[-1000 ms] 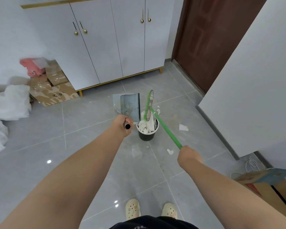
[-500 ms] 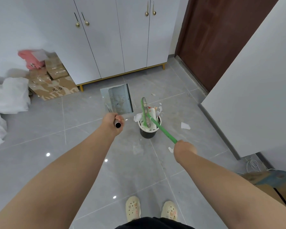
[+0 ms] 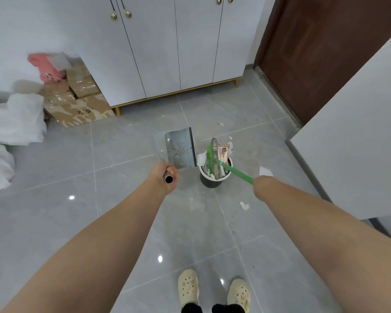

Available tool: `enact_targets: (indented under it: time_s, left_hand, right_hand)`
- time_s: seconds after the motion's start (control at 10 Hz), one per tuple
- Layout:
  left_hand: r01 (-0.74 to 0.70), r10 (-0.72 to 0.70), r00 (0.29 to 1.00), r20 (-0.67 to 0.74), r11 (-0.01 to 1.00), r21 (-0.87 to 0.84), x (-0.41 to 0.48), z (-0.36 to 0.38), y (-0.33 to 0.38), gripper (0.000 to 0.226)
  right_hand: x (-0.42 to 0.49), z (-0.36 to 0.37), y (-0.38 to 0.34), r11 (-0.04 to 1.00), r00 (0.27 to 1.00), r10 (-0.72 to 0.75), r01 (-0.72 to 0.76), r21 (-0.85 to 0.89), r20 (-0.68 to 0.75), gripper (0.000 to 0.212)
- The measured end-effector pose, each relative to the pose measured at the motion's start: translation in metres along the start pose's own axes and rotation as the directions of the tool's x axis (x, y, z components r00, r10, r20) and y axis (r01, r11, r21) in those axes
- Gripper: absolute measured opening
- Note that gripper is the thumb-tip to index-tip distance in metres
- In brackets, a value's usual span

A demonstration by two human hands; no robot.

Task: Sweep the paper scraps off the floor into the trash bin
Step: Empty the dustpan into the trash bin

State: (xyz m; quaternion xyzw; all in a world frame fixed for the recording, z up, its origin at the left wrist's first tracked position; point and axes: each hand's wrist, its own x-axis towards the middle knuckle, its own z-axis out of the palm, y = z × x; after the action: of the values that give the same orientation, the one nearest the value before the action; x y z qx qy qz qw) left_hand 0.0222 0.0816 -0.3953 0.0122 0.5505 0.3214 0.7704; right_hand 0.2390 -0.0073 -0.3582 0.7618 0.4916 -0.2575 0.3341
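Beside the trash bin [image 3: 215, 182], the left grip [image 3: 165, 175] clasped the dustpan [image 3: 181, 150] by its handle; the right grip [image 3: 261, 184] clasped the green broom [image 3: 235, 171], its head inside the bin.

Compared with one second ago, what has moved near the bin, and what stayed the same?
The dustpan, gripped by the left hand, swung left away from the trash bin and came back beside its left rim. Nothing was picked up or let go. Unchanged: the right hand holds the green broom, its head inside the bin; paper scraps remain on the floor.
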Motion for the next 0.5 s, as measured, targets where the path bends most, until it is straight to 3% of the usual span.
enact_targets:
  time_s: [0.1, 0.3, 0.5]
  left_hand:
    - [-0.002, 0.003, 1.000, -0.019, 0.998, 0.067, 0.005, -0.005, -0.001, 0.028]
    - [0.039, -0.039, 0.999, 0.006, 0.999, 0.030, 0.000, -0.019, -0.005, 0.024]
    - [-0.027, 0.027, 1.000, 0.000, 1.000, 0.008, -0.014, -0.012, 0.004, 0.031]
  right_hand:
    - [0.005, 0.005, -0.001, 0.998, 1.000, 0.023, -0.022, -0.065, 0.010, 0.038]
    - [0.002, 0.062, -0.009, 0.978, 0.984, 0.171, -0.163, 0.128, -0.058, 0.035]
    - [-0.030, 0.082, 0.003, 0.943, 0.957, 0.251, -0.209, 0.258, -0.142, 0.034]
